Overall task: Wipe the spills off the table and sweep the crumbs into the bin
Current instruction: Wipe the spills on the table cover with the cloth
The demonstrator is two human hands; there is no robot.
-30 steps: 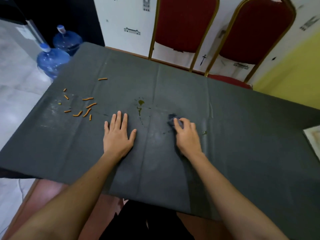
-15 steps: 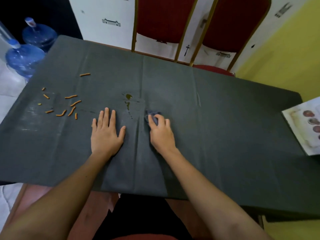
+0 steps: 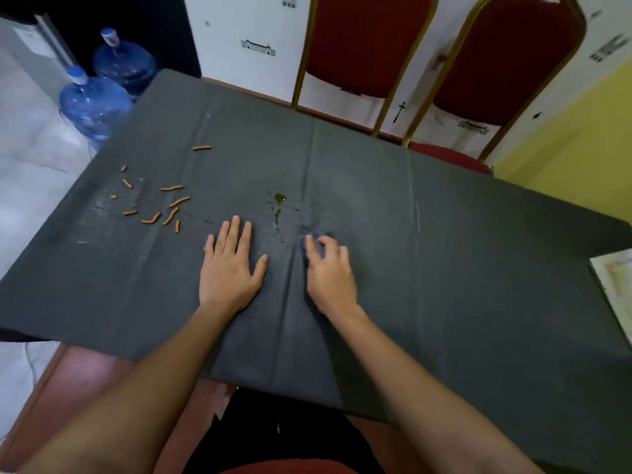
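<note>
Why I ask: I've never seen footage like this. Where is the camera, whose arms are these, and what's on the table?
There is no machine here: a person wears one wide-angle camera on the head, looking forward and down, so the two bare arms reaching in from the bottom are the wearer's own. The left hand lies flat, fingers straight, on the dark grey table and holds nothing. The right hand has its fingers curled over a small dark cloth, pressing it to the surface. Just beyond the cloth sits a yellowish-brown spill, with drops trailing toward the hands. Farther left lie scattered orange stick-shaped crumbs. Two blue water bottles stand on the floor past the table's left corner, and two red chairs stand behind it.
</note>
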